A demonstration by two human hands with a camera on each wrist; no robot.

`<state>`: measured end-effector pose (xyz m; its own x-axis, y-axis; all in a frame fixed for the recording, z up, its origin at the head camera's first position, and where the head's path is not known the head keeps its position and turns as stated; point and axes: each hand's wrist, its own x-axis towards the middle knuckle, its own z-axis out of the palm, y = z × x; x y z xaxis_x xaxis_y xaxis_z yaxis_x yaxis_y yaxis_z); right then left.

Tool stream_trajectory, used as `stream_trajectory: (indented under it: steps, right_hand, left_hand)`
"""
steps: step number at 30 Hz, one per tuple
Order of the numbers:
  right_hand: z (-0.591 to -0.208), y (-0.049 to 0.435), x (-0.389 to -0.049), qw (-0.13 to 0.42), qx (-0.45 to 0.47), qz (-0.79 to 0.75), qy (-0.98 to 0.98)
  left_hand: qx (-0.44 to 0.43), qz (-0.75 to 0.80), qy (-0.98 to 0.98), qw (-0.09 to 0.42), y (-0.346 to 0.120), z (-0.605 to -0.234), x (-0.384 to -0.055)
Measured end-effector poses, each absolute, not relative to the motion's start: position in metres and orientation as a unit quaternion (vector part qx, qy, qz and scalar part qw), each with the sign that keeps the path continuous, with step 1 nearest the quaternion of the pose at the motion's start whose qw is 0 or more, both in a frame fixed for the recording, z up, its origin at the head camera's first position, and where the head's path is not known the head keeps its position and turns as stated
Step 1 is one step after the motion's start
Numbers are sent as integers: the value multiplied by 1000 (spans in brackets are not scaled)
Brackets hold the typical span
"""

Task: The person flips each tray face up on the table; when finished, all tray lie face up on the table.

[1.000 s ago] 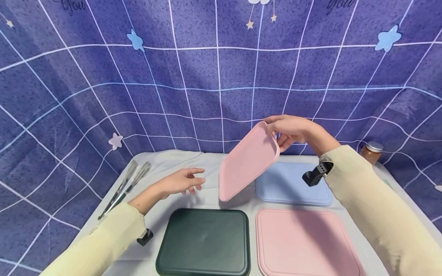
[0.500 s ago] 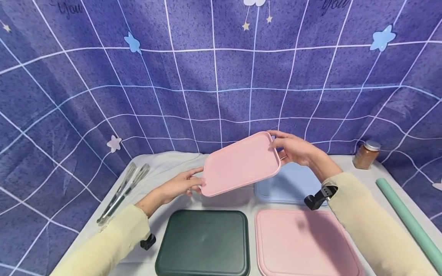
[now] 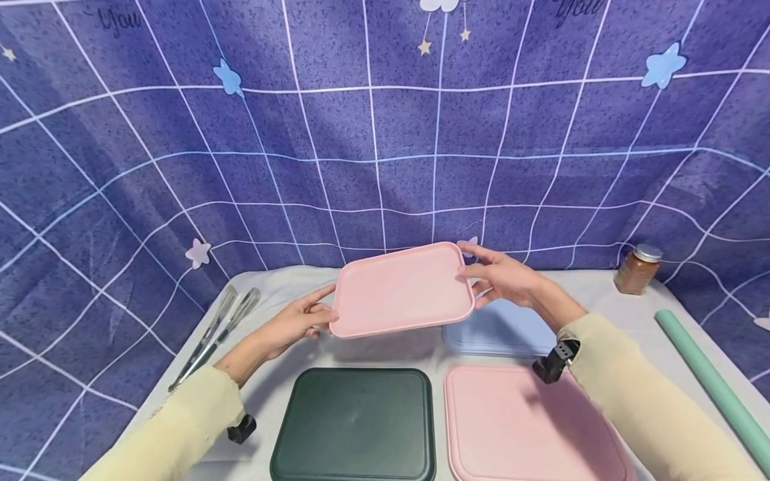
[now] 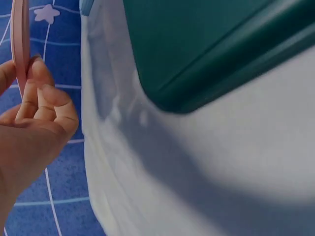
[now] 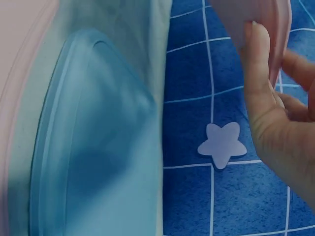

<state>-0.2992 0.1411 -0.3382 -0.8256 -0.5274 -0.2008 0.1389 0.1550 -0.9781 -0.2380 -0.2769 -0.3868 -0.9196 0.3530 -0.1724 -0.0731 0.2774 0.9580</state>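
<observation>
A small pink rectangular tray point(image 3: 402, 290) with a raised rim is held up above the back of the table, its flat inside facing me. My left hand point(image 3: 295, 325) pinches its left end between thumb and fingers. At the opposite end, my right hand point(image 3: 502, 275) grips the short edge, thumb on the face and fingers behind. In the left wrist view the tray point(image 4: 20, 44) appears edge-on in the left hand point(image 4: 39, 118). The right wrist view shows the right hand point(image 5: 275, 108) on the tray's rim point(image 5: 280, 39).
A dark green lid-like panel point(image 3: 355, 424) and a larger pink one point(image 3: 532, 421) lie in front. Behind the latter lies a blue one point(image 3: 505, 331), partly covered by the right arm. Metal tongs point(image 3: 216, 334) lie left; a spice jar point(image 3: 637, 269) and green roll point(image 3: 710, 381) stand and lie right.
My left hand has taken hold of the tray's left end. The tray has swung from a steep tilt to nearly level lengthwise, and has shifted left and slightly down.
</observation>
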Motion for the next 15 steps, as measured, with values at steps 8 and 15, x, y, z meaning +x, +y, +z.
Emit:
stream_trajectory:
  steps: [8, 15]
  right_hand:
    - [-349, 134, -300, 337, -167, -607, 700]
    - [-357, 121, -301, 361, -161, -577, 715]
  left_hand:
    - [86, 589, 779, 196, -297, -386, -234]
    - [88, 584, 781, 205, -308, -391, -234]
